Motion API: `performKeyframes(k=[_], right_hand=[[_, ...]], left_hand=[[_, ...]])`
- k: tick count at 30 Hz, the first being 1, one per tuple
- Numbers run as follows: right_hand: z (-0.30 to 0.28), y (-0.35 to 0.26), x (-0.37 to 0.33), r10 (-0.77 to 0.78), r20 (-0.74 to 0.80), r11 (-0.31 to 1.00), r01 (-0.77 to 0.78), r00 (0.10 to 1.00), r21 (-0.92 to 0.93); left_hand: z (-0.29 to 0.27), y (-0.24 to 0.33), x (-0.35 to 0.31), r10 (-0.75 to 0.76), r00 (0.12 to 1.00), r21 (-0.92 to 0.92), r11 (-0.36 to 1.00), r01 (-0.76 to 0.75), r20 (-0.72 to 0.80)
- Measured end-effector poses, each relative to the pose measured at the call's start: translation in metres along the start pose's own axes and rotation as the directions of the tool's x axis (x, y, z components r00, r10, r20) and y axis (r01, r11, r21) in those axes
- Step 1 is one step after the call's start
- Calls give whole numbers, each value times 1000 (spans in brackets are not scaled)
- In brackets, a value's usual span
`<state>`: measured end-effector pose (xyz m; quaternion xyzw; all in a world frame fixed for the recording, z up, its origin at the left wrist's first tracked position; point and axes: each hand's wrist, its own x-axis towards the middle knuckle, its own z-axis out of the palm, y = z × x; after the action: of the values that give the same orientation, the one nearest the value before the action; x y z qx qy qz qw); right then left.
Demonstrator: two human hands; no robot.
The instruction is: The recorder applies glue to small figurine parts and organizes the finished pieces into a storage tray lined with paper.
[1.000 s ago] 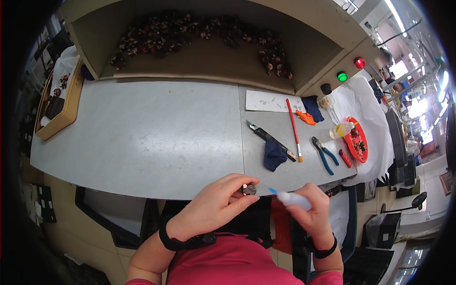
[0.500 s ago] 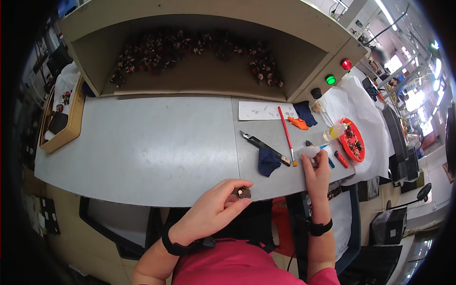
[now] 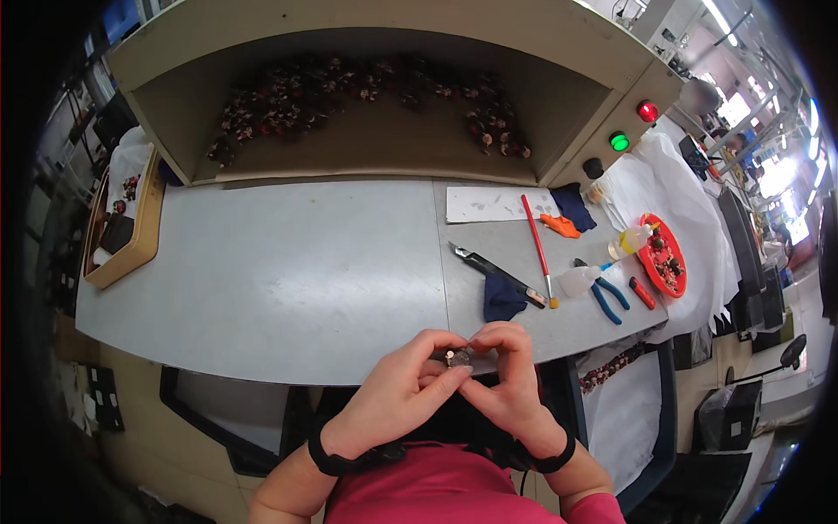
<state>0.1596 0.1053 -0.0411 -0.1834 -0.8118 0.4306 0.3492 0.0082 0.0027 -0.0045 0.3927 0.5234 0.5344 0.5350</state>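
Observation:
Just off the table's front edge, my left hand (image 3: 397, 389) pinches a small dark rounded piece (image 3: 460, 357) with a pale spot on it. My right hand (image 3: 511, 384) meets it from the other side, its fingers closed at the piece and partly hiding it. Beyond my right hand, a small white squeeze bottle (image 3: 576, 282) lies on the grey table, beside blue-handled pliers (image 3: 610, 303). A dark blue cloth (image 3: 501, 299) lies by a black utility knife (image 3: 493, 272) and a red-handled brush (image 3: 536, 244).
A shelf box (image 3: 384, 170) holding many small dark-and-pale figures stands at the back, with red and green lights (image 3: 619, 141) on it. To the right are a red plate (image 3: 680, 279) of small parts, a yellowish bottle (image 3: 625, 243) and a red tool (image 3: 642, 293). A tan bin (image 3: 131, 253) stands left.
My right hand has let go of the white squeeze bottle and moved left and nearer, to the small dark piece. My left hand still holds that piece.

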Motion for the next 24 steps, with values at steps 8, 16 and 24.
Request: performKeyframes(k=[8, 16, 24], right_hand=[[10, 3, -2, 36, -94, 995, -27, 995, 100], [11, 6, -2, 52, -108, 992, -39, 993, 122], [7, 2, 1, 18, -88, 996, -10, 996, 92]], left_hand=[[5, 1, 2, 5, 999, 33, 999, -4, -37], [5, 0, 5, -11, 999, 16, 1000, 12, -52], [3, 2, 5, -31, 999, 19, 999, 32, -30]])
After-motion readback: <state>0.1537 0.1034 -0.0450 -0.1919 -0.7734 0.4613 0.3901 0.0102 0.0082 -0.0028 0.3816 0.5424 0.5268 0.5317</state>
